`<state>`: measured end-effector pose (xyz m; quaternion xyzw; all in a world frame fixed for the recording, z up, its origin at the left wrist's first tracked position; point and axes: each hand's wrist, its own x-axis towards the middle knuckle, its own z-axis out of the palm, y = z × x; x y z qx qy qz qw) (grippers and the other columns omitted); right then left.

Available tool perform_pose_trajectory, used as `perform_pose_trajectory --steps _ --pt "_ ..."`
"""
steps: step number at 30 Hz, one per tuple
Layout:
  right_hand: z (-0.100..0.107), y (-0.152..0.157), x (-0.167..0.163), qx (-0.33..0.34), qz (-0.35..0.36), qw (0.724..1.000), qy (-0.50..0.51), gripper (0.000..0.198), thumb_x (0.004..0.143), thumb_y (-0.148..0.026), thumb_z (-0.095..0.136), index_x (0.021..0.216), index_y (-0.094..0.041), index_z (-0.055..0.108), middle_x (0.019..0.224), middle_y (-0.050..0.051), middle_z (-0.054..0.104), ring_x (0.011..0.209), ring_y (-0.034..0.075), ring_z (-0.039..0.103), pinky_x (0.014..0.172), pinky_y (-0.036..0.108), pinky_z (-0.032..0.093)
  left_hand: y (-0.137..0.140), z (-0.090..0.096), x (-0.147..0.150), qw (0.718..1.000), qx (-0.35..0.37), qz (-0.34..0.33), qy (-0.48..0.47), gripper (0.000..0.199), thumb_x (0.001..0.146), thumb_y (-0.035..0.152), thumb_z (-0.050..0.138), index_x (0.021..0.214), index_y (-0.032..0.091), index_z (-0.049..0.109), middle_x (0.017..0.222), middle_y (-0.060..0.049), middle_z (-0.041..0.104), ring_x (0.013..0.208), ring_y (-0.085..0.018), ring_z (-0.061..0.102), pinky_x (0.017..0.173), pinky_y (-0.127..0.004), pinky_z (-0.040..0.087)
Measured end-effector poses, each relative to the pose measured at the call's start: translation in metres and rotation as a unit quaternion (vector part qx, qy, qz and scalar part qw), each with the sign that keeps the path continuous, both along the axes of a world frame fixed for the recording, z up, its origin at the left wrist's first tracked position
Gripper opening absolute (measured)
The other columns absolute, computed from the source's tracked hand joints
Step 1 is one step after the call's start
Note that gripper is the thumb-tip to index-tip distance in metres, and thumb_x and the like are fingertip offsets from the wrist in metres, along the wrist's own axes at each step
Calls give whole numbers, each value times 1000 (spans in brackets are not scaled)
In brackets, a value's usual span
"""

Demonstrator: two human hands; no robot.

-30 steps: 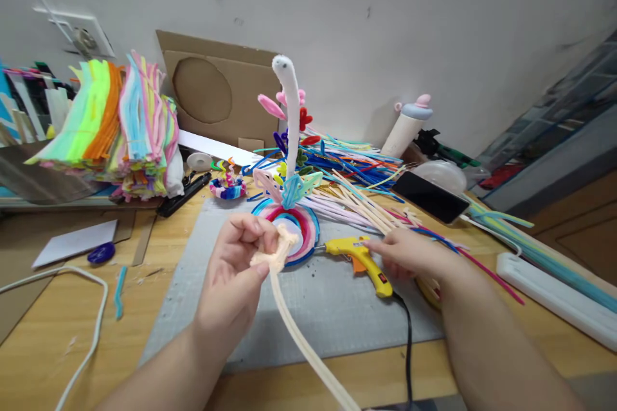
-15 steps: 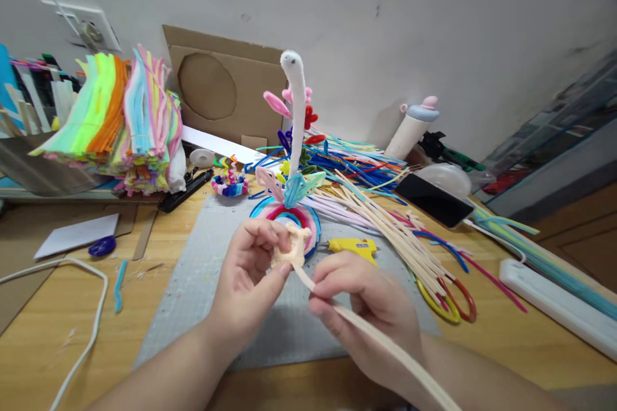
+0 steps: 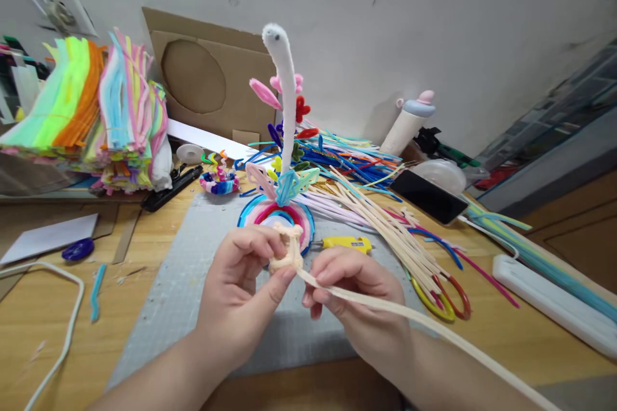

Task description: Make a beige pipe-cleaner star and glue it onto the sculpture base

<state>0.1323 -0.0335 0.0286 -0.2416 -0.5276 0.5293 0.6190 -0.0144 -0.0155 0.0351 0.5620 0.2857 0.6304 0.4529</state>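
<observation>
Guiding cream strand (image 3: 409,313): step in hand, as I judge it; seems I'm laying it against the cream piece (image 3: 295,249), small, fuzzy, knobbly-cornered.
Left hand (image 3: 241,276): pinching the piece, thumb at its lower edge, fingers curled at its left side.
Right hand (image 3: 364,295): gripping the strand between thumb and fingers, near the piece; long end runs over my right forearm and out of view.
Cream piece: held up between my hands, over the grey mat (image 3: 154,327), in front of the ringed disc (image 3: 248,207).
Join: strand meets piece by my left thumb; fixed or loose, can't tell.
Next move: probably calls for a firm left pinch and a snug bend, no slack.
Glue gun (image 3: 349,243): yellow, on the mat, just past my right hand, partly hidden.
Tabletop (image 3: 84,359): wood; blue snippet (image 3: 98,292) at left, loose cream stems (image 3: 380,231) at right, dark phone (image 3: 429,196) beyond them.
Behind disc: white fuzzy stalk (image 3: 289,90), upright, curved at top.
Back left: bundled bright stems (image 3: 62,96).
Room: pale wall (image 3: 457,13); cardboard (image 3: 236,77) leaning on it, socket (image 3: 60,9) upper left, white tumbler (image 3: 402,137) tilted at right.
</observation>
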Motion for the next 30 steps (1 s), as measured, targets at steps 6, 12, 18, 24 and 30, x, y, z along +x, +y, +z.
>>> perform_pose_trajectory --steps 6,12,18,24,30 --pt "1 3 7 44 -52 995 -67 10 81 -14 65 85 -23 67 81 2 59 59 11 59 46 21 52 -3 1 0 1000 0 -1 3 20 76 7 65 83 23 56 82 0 57 85 -15 57 85 -32 48" --pt "-1 3 12 86 -67 987 -117 15 81 -12 64 88 -25 66 79 2 62 67 14 61 51 24 51 -3 2 0 1000 -3 1 5 21 76 6 65 83 24 56 82 -1 57 85 -17 58 83 -33 49" --pt "-2 3 13 97 -76 983 -136 13 83 -13 61 88 -25 64 79 2 62 75 16 61 61 28 50 -2 1 -1 1000 4 -14 14 22 76 6 64 83 24 54 82 0 56 86 -18 58 82 -34 49" --pt "-2 6 10 73 -82 989 -95 10 82 -15 65 87 -24 65 80 2 61 69 15 60 54 26 48 -3 0 -3 999 18 -21 23 24 75 4 64 83 23 54 81 -1 57 82 -17 57 79 -33 49" --pt "-2 7 8 41 -90 994 -52 6 79 -21 69 85 -23 67 77 2 58 67 14 57 51 23 47 -4 -1 -2 998 38 -24 42 25 74 2 63 83 23 55 80 -1 58 80 -17 56 75 -30 48"
